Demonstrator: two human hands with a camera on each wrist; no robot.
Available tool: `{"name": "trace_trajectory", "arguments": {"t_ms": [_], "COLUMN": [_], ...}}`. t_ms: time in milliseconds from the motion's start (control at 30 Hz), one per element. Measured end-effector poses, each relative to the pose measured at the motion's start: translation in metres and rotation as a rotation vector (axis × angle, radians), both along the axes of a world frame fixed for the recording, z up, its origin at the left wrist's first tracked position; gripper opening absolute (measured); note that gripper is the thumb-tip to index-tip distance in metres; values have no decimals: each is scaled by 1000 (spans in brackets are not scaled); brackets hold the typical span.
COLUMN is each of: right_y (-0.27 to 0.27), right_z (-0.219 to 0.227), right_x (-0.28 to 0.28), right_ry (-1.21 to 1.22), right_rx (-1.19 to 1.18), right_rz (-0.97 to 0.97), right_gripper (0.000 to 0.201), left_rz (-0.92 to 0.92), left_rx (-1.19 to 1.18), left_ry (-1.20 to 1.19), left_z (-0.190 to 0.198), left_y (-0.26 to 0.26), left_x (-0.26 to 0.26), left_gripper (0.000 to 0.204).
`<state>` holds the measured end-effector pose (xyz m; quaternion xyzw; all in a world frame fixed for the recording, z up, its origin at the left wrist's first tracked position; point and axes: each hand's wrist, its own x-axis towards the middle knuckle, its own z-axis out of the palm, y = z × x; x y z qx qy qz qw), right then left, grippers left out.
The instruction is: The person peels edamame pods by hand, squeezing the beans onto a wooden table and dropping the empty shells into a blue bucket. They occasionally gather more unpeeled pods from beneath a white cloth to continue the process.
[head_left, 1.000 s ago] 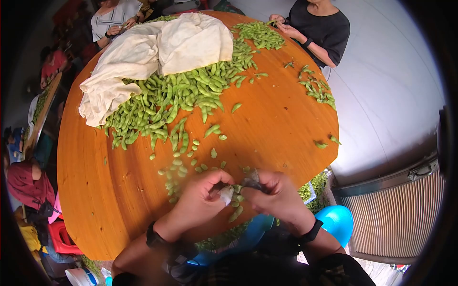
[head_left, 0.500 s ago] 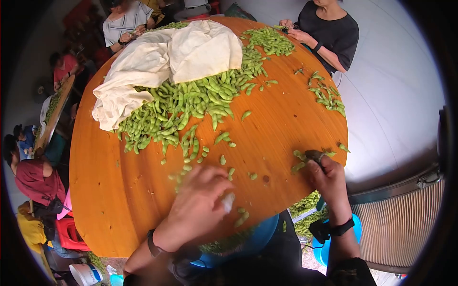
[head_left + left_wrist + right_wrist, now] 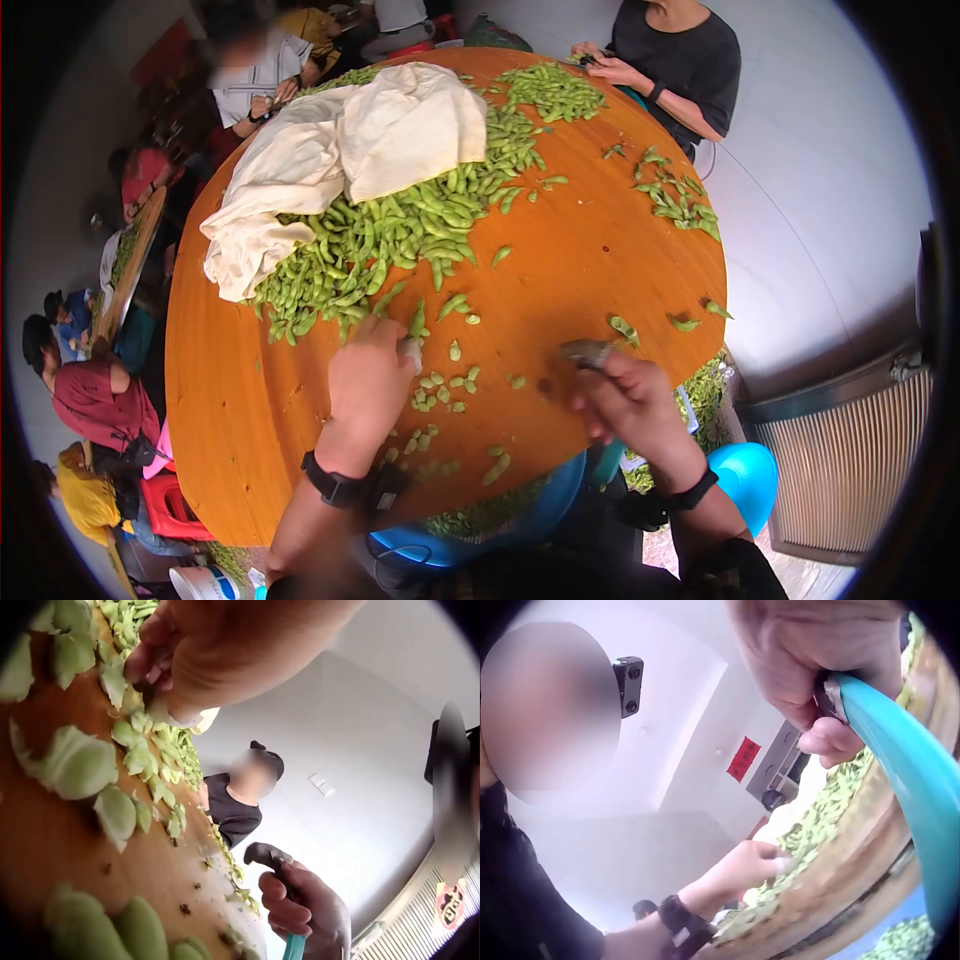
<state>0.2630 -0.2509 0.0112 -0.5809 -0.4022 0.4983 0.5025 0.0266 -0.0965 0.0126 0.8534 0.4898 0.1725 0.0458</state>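
My left hand (image 3: 365, 385), with white wrapping on its thumb, reaches to the near edge of a heap of green soybean pods (image 3: 375, 240). Its fingertips are at the pods, and the hand itself hides whether they pinch one. My right hand (image 3: 635, 400) grips a tool with a dark curved head (image 3: 585, 352) and a teal handle (image 3: 900, 757), held over the right front of the table. Between the hands, several shelled beans (image 3: 440, 390) lie on the wood. In the left wrist view, pale green beans (image 3: 82, 765) sit close to the camera.
A cream cloth (image 3: 410, 130) covers part of the heap on the round wooden table (image 3: 250, 430). Several pods (image 3: 680, 205) lie by the right edge. A blue basin (image 3: 560, 500) with green pieces stands below the front edge. A person in black (image 3: 680, 75) sits across the table.
My hands were together over the beans, then parted. The right hand swung out to the right edge with the tool and has come partway back. My left hand has moved forward to the heap.
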Motion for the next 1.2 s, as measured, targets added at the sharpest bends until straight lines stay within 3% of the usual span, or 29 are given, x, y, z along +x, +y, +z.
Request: {"name": "trace_trajectory", "arguments": {"t_ms": [100, 167, 233, 333, 367, 467, 567, 800, 1033, 1200], "right_y": [19, 29, 39, 42, 42, 40, 38, 34, 36, 39], "right_z": [5, 7, 4, 2, 3, 2, 9, -5, -6, -14], "right_x": [-21, -31, -37, -44, -46, -48, -54, -67, -70, -61], "right_ry": [77, 122, 256, 274, 277, 242, 269, 295, 519, 688], "right_rx": [-30, -64, -114, -116, -115, -113, -123, -115, -167, -177], "right_rz": [78, 94, 168, 191, 198, 212, 163, 124, 35, 95], "right_gripper": [28, 26, 21, 17, 17, 17, 22, 21, 12, 13], "left_rz": [-20, -122, -208, -298, -301, -425, -419, -351, -348, -389], "left_rx": [-154, -476, -511, -741, -746, -410, -307, -363, -504, -778], "left_ry": [-113, -507, -548, -707, -709, -512, -417, -570, -750, -911], "left_z": [9, 10, 5, 2, -3, -10, -7, -17, -23, -19], "left_y": [-12, -22, -27, -34, -34, -34, -42, -51, -51, -45], "left_x": [0, 2, 0, 1, 1, 2, 3, 3, 3, -2], "left_gripper": [21, 27, 34, 37, 37, 42, 51, 45, 42, 44]}}
